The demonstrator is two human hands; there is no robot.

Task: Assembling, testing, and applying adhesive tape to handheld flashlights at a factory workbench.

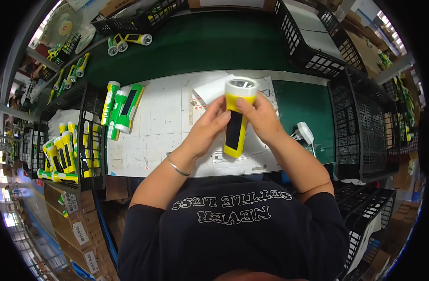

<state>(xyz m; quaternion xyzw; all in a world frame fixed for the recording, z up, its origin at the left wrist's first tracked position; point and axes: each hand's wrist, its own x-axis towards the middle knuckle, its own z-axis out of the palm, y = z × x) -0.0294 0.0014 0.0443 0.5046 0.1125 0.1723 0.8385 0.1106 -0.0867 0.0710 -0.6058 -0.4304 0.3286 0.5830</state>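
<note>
A yellow flashlight (233,133) with a long black panel and a white lens head is held over the white work board, its lens end pointing away from me. My left hand (206,130) closes on its left side just below the head, thumb at the edge of the black panel. From the other side my right hand (263,118) grips the neck, its thumb pressed on the body under the head. Behind the flashlight lies a white paper sheet (212,90), partly hidden by my hands. Several green flashlights (117,110) lie together on the board's left part.
To my left, a black crate (90,100) holds several yellow flashlights (64,152). A white plastic part (305,133) lies right of the board (149,145). Another black crate (364,122) stands at far right. More flashlights (122,46) rest on the green surface (210,42) at the back.
</note>
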